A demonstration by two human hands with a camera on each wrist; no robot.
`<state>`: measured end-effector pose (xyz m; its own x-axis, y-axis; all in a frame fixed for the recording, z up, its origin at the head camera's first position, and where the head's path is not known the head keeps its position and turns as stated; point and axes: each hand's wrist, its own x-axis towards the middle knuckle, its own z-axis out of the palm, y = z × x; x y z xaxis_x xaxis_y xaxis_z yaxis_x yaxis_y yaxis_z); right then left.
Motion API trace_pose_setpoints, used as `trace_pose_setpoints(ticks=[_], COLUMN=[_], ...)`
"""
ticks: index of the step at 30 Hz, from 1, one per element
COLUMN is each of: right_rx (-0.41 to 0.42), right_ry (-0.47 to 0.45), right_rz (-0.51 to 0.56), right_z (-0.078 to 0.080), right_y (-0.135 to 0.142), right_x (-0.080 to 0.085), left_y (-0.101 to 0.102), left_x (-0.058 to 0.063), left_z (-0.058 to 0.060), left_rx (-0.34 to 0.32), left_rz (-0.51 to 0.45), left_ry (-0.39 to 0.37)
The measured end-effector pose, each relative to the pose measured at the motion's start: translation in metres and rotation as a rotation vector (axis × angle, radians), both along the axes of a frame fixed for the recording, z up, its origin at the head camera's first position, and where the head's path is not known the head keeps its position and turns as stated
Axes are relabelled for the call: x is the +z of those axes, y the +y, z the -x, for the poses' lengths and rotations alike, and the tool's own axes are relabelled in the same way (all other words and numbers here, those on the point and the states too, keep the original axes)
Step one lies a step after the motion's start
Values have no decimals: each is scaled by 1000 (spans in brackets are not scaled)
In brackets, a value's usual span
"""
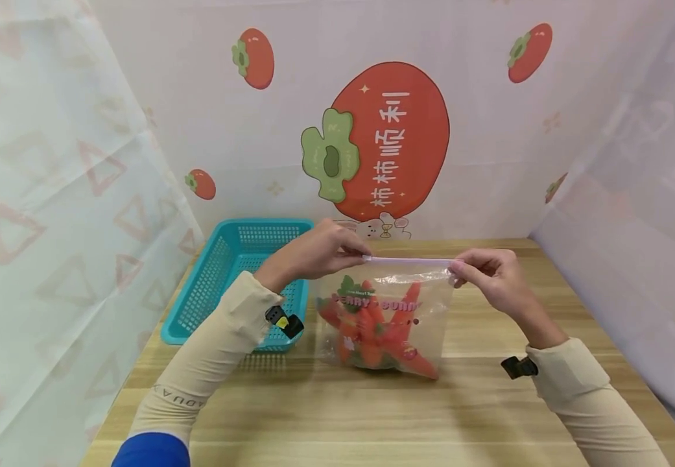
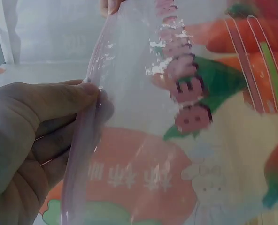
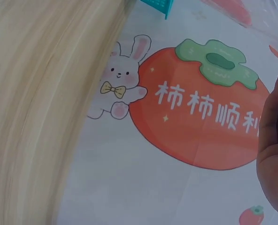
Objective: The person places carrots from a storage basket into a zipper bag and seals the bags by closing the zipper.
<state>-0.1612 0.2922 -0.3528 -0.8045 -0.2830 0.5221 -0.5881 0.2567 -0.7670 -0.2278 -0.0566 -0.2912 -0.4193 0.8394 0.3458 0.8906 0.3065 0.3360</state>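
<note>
A clear zip bag (image 1: 390, 318) with pink lettering hangs upright over the table, its lilac zip strip (image 1: 410, 261) stretched level along the top. Inside it lie several red and orange vegetable-shaped pieces (image 1: 370, 331), some with green tops. My left hand (image 1: 322, 251) pinches the strip near its left end between thumb and fingers; the left wrist view has the thumb (image 2: 85, 91) pressed on the strip. At the other top corner my right hand (image 1: 491, 275) pinches the bag's edge. In the right wrist view that hand (image 3: 276, 136) shows only partly at the frame's edge.
A turquoise plastic basket (image 1: 182, 324) stands at the left of the wooden table (image 1: 314, 415), partly behind my left forearm. White cloth walls (image 1: 483, 130) with persimmon prints rise at the back and on both sides.
</note>
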Motion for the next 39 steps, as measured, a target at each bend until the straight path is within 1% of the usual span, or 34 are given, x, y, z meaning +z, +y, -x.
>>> trace_pose_setpoints(ticks=[4,8,13,17,19,22,24,26,30,33,36,39], right_rx=[4,-7,-16,-53,-87,-172,-230,-271,-297,-304,-318,-349], right_ry=[23,23,28,19,11,-5,-28,-66,-151,-199,-220,-225], right_rz=[21,21,26,-14,-45,-110,-165,-207,-238,-247,-247,-248], right_z=[0,0,1,0,0,2,6,12,26,36,42,45], right_y=[6,11,15,17,17,17,17,16,16,15,14,12], right_x=[-3,-3,-3,0,2,6,8,8,2,-7,-14,-18], left_y=[-15,-36,-63,-73,-74,-71,-69,-65,-56,-49,-43,-37], left_x=[-1,-1,-1,-1,-1,-3,-7,-13,-31,-44,-53,-57], left_z=[5,10,9,5,3,5,9,16,29,36,39,42], left_rx=[4,5,53,93,109,147,179,212,273,317,360,401], left_rz=[7,5,10,22,27,25,13,-4,-42,-51,-47,-38], left_ry=[30,37,37,9,-15,-52,-75,-101,-151,-170,-180,-181])
